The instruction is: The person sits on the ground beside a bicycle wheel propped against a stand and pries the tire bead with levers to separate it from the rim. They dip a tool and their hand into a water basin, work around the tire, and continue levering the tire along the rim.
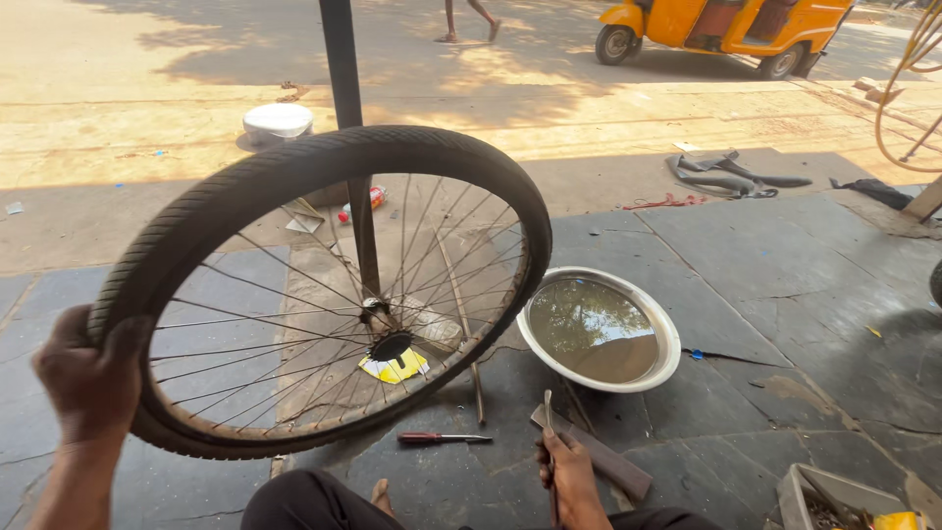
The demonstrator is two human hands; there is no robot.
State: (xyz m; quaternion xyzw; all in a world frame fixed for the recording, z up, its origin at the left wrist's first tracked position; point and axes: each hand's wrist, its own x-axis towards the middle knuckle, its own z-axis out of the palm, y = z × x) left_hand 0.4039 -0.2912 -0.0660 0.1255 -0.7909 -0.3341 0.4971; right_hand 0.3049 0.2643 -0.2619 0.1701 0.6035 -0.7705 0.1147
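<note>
While the bicycle wheel (324, 290) is kept upright on the stone paving (785, 275), its tyre is clasped at the near left edge by the left hand (93, 378), whose fingers are curled shut over the tread; held this way, the wheel is propped on its lower rim and leans slightly, so that the spokes and the hub (378, 319) are left open to view and within reach. Just right of the wheel, a shallow metal basin (601, 330) filled with murky water is set on the paving, close enough to be reached from the seated position. A thin metal tool (549, 432) is gripped by the right hand (571, 481), the fingers closed around its shaft with the tip pointing away from the body, and the hand is held low over a flat dark bar (599, 456) lying on the ground. A red-handled screwdriver (442, 438) is laid between the wheel and the knees, near both hands. A yellow scrap (392, 367) is seen through the spokes beneath the hub. Behind the wheel a dark post (348, 128) stands upright, and farther off, on the sunlit road, an orange three-wheeled vehicle (726, 27) is parked; a box of small parts (834, 501) is kept at the lower right.
</note>
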